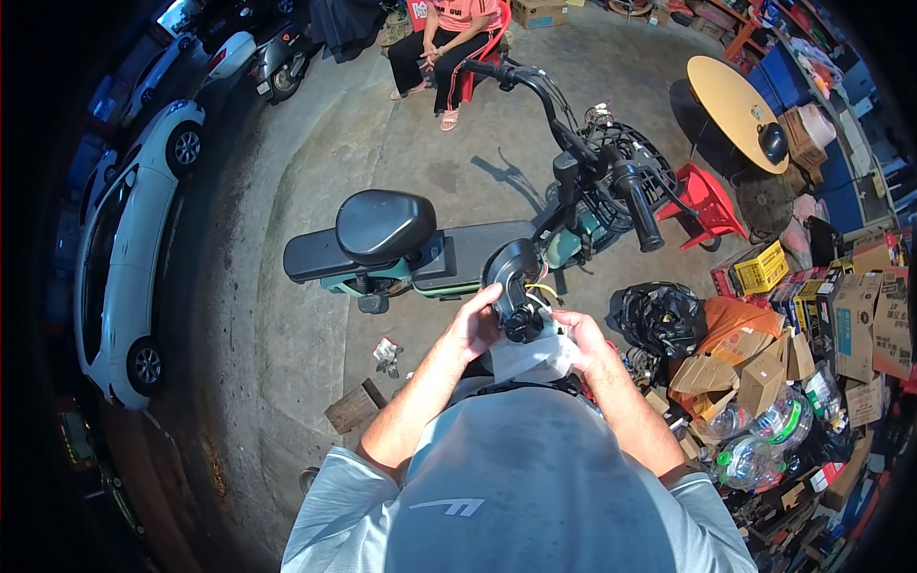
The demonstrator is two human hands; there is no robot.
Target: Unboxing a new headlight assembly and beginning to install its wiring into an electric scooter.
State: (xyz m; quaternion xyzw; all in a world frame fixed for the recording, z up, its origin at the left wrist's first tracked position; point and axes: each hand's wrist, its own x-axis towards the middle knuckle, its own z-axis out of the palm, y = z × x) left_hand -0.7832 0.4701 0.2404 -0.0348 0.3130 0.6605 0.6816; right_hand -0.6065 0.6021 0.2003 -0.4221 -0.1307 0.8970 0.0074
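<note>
In front of my body is a black curved plastic housing (512, 269) with a round dark part at its near end. Wrapped along its left side is my left hand (475, 325), closed on it. Yellow and white wires (541, 290) come out of its right side. Close to these wires is my right hand (581, 338), its fingers pinched together; what they grip is too small to make out. Below both hands a translucent white plastic bag (531, 360) lies over my lap. Just beyond stands a green and black electric scooter (478, 250), its handlebar to the right.
A person (457, 38) sits on a red chair ahead. At right are a red stool (705, 205), a round table (731, 105), a black garbage bag (661, 318), cardboard boxes (858, 310) and plastic bottles (752, 462). A white car (143, 239) is parked left; a wooden block (354, 405) lies nearby.
</note>
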